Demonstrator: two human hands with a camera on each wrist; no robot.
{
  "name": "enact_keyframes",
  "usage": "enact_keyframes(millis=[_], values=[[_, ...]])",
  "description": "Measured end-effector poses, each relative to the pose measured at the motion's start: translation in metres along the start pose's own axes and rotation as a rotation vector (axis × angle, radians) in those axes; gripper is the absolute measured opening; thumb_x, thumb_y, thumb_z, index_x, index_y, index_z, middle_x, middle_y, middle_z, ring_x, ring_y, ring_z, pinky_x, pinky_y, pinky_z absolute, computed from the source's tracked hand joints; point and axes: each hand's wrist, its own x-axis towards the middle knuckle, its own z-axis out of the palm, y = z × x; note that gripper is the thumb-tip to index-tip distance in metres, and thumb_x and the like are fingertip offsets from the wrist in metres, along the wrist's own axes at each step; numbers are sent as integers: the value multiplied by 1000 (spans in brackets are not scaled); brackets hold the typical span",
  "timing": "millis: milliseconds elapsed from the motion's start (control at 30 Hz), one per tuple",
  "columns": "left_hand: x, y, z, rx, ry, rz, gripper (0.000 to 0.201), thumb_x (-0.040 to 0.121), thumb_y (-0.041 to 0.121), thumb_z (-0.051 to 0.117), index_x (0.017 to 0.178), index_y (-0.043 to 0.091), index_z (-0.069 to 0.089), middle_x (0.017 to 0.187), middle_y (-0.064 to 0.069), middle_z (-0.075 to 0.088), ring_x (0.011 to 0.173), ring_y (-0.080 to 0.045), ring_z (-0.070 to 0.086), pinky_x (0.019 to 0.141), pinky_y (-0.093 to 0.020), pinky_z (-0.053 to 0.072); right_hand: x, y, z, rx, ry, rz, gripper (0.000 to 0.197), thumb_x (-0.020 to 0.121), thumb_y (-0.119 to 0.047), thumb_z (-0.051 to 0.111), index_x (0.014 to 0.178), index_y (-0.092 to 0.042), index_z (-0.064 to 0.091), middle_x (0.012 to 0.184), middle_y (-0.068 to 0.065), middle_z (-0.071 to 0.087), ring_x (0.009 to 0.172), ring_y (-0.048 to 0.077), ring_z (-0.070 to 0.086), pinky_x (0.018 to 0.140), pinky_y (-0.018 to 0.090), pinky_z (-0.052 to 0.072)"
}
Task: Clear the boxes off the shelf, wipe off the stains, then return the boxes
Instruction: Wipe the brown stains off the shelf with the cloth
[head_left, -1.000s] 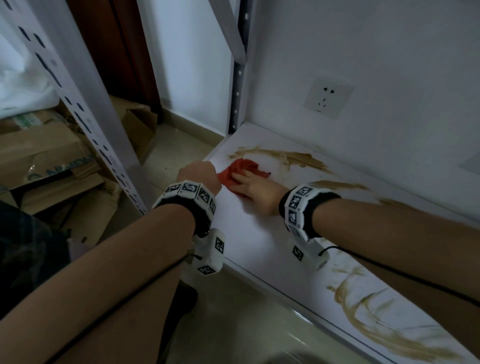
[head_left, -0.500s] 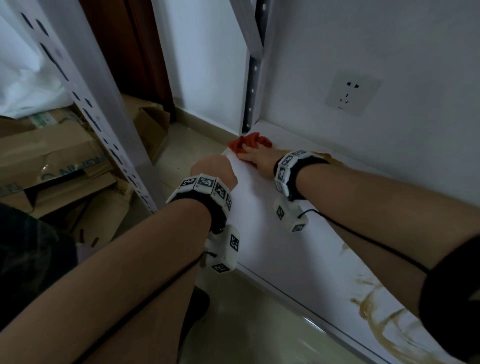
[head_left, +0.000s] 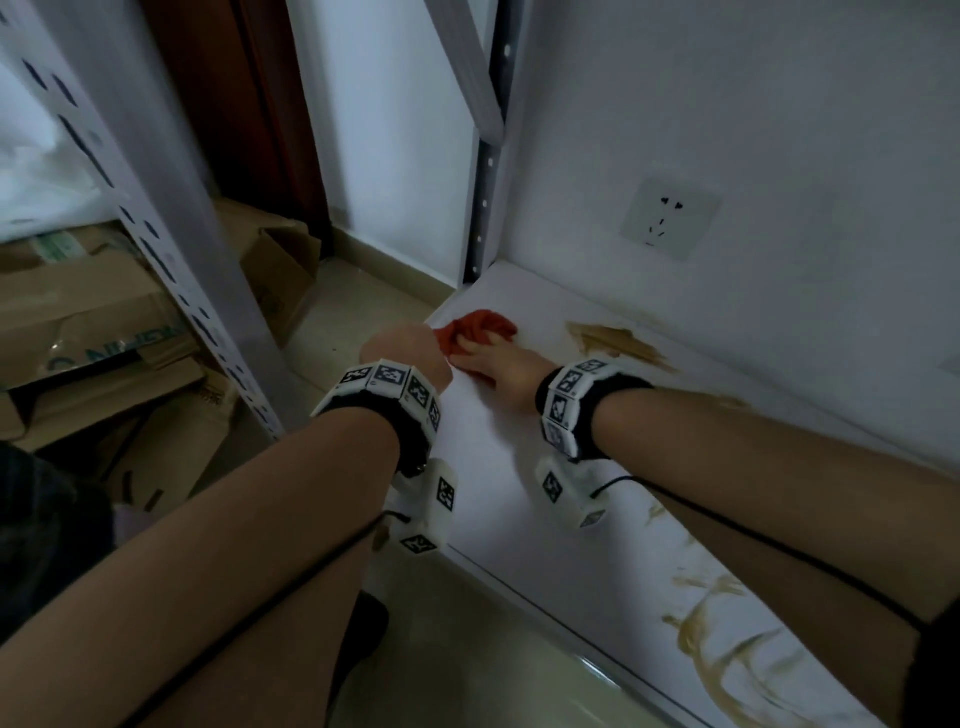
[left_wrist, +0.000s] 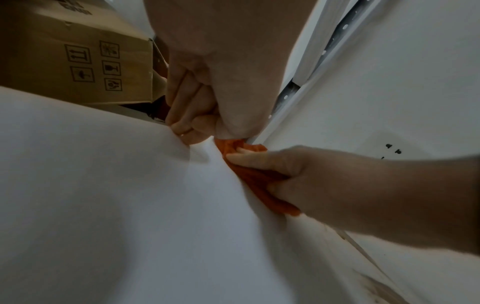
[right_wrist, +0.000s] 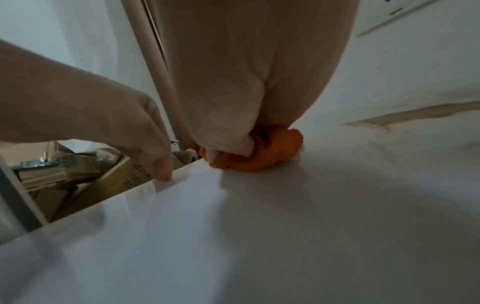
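My right hand (head_left: 498, 364) presses a bunched orange-red cloth (head_left: 485, 325) onto the white shelf board (head_left: 498, 467) near its back left corner, fingers curled over the cloth (right_wrist: 280, 152) and thumb tucked against it (left_wrist: 259, 185). My left hand (head_left: 405, 348) grips the board's left edge, fingers curled over it (left_wrist: 187, 123). A brown stain (head_left: 613, 340) lies just right of the cloth along the back wall. More brown smears (head_left: 727, 654) cover the board's near right part. Cardboard boxes (head_left: 78, 322) sit on the floor to the left.
A perforated grey upright (head_left: 171, 234) stands between the boxes and the shelf. Another upright (head_left: 483, 182) rises at the back left corner. A wall socket (head_left: 670, 218) is above the shelf. Tiled floor (head_left: 493, 675) runs along the front edge.
My right hand pushed the cloth from the front left into the back corner, then drew it slightly back. The left part of the back stain is gone. My left hand stayed on the edge.
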Motion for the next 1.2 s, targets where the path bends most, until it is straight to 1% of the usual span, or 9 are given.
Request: enact_keyframes(millis=[67,167,267,467,633,733,867,1033,1200], values=[[0,-1,3,1,5,9,21,91,15,44,102,8,61,106,-9,63,99,-25,61,78,-29,46,13,-1,-5,-34,2,-10,58,97,-9,39,151,-20,18,160,3,5,144,33,10,118,45,9],[2,-4,6,9,12,20,25,91,15,43,105,7,61,111,-11,62,103,-26,59,77,-29,43,23,6,-13,-79,3,46,55,101,-8,31,151,-13,9,160,5,-1,146,30,-2,115,36,-7],[4,-5,8,-2,12,27,26,91,15,44,107,6,62,114,-12,61,105,-27,59,80,-30,45,23,16,-23,-178,5,126,65,96,3,34,150,-8,0,159,8,-1,145,34,0,114,41,-2],[7,-2,10,-36,42,33,24,91,15,45,104,5,63,114,-12,63,106,-27,60,83,-31,46,-16,81,-18,-116,-8,324,66,96,3,34,150,-9,-1,159,8,4,146,32,0,119,45,2],[7,-4,8,-59,47,4,23,89,14,47,102,4,63,112,-13,63,103,-27,60,83,-31,47,-48,55,-12,-170,-20,367,70,95,-1,32,151,-19,-4,159,6,0,143,37,7,114,49,14],[6,-4,6,-63,18,-10,21,88,16,48,98,5,63,107,-12,64,97,-26,61,75,-29,45,-33,29,-5,-63,-38,225,65,97,-2,34,151,-16,1,160,4,-2,145,35,0,118,48,1],[3,-5,8,-40,21,-4,16,88,16,47,92,9,61,106,-11,63,91,-26,59,72,-28,42,7,15,-1,-84,23,88,60,99,-5,33,151,-12,4,159,6,3,145,35,3,117,46,2],[4,-3,9,-42,34,8,23,89,15,46,101,5,63,110,-12,62,102,-28,60,75,-30,43,26,28,-14,-80,17,155,65,96,3,34,151,-14,5,159,7,-2,145,36,-4,115,41,-5],[7,-1,14,-64,47,14,21,90,14,48,100,4,64,112,-13,62,104,-27,60,82,-31,47,-7,80,-15,-38,-13,389,66,95,2,34,150,-8,-2,159,9,-5,146,34,-7,117,43,-6]])
